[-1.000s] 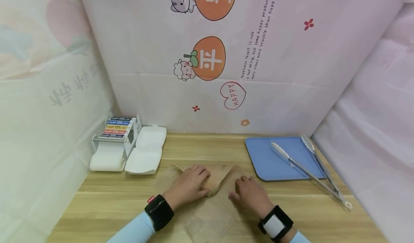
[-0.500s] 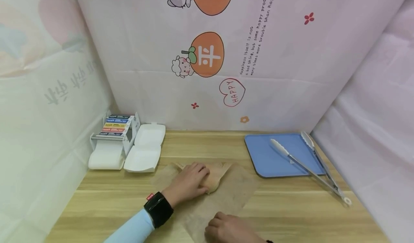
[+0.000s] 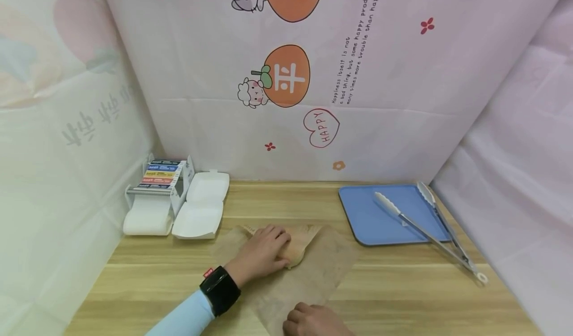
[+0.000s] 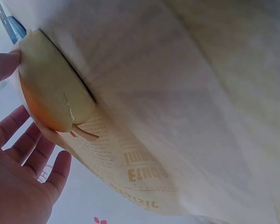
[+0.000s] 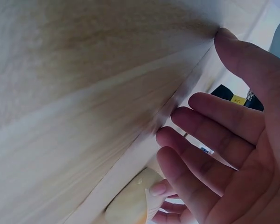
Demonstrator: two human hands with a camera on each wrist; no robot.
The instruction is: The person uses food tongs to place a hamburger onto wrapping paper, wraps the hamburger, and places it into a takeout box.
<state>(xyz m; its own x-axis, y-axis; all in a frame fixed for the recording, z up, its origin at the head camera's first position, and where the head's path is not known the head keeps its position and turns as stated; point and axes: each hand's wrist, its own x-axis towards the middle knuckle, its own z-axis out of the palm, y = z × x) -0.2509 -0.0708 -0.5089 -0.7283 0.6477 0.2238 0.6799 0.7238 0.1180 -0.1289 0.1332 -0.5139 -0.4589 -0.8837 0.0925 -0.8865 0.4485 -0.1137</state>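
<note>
A bread bun (image 4: 56,84) lies under a folded-over flap of brown printed paper (image 3: 313,271). In the left wrist view its pale cut side shows, with a thin strip poking out at one end. My left hand (image 3: 261,256) grips bun and flap from above, thumb on the bun and fingers over the paper. At the paper's near corner, my right hand (image 3: 315,321) is low on the table. The right wrist view shows that hand (image 5: 224,140) with its fingers fairly straight and spread, tips touching along the paper's edge.
On the left stand a label-roll dispenser (image 3: 154,197) and an opened white takeaway box (image 3: 203,207). At the back right a blue tray (image 3: 364,221) bears metal tongs (image 3: 429,239), whose end sticks out over the wooden table (image 3: 403,296). Printed cloth walls enclose the table.
My right hand has left the right side of the paper and come down to its near corner, where it barely shifts lately. The left hand keeps its grip on the bun.
</note>
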